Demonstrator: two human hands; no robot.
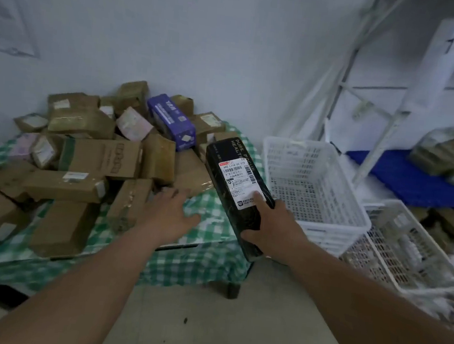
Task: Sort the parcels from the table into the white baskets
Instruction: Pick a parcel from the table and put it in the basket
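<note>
A person's right hand [273, 226] is gripping a black parcel [235, 192], fingers curled round its lower end, thumb lying on the label, beside a white basket [313, 180], while the left hand [171, 216] is hovering, fingers relaxed apart, over the bench [198, 260].

Your heap of brown cardboard parcels [83, 158] lies on the green-checked tablecloth-covered table [206, 256], against the wall. Right of the table stand two white perforated plastic baskets [313, 185], one [407, 244] nearer you. Your right hand [273, 226] holds the long black labelled box [235, 189] between table and baskets.
</note>
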